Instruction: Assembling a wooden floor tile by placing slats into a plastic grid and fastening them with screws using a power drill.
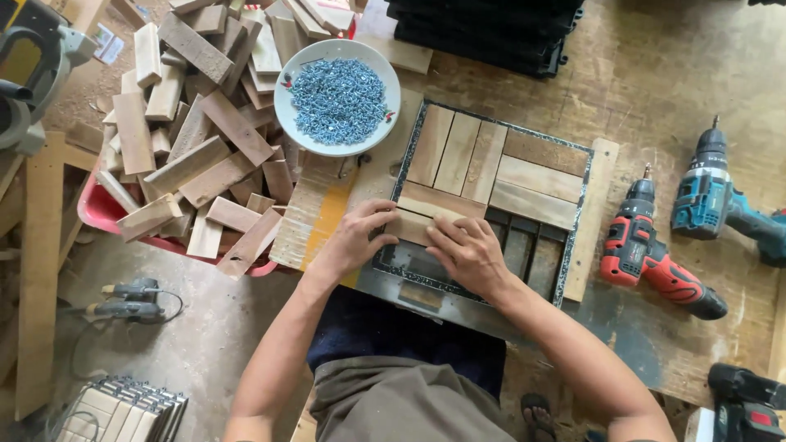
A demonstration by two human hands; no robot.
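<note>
**A:** Progress check from the head cam, the only view I've got. The black grid tile point(573, 214) sits on the wooden bench point(671, 65) right in front of me. I count three upright slats point(457, 152) in the top-left quarter and three flat ones point(536, 178) top-right, all seated. Bottom-left has one slat down, and I'm on the next one point(412, 227). Bottom-right is open black ribs. So I'd call it a bit past halfway.

**B:** What are the hands doing?

**A:** Left hand point(358, 237) has curled fingers pinching the slat's left end. Right hand point(468, 254) lies mostly flat, fingers spread, pressing on its right end. Neither is wrapped round anything else.

**B:** How does the piece look?

**A:** Pale, rough-sawn wood, short and rectangular, lying crosswise just under the seated slat. Can't tell if it's fully home; my fingers cover the edges.

**B:** Supplies?

**A:** White bowl of bluish screws point(337, 96) just beyond the tile, heap of spare slats point(188, 139) to the left, red drill point(651, 254) and teal drill point(720, 196) to the right, untouched.
</note>
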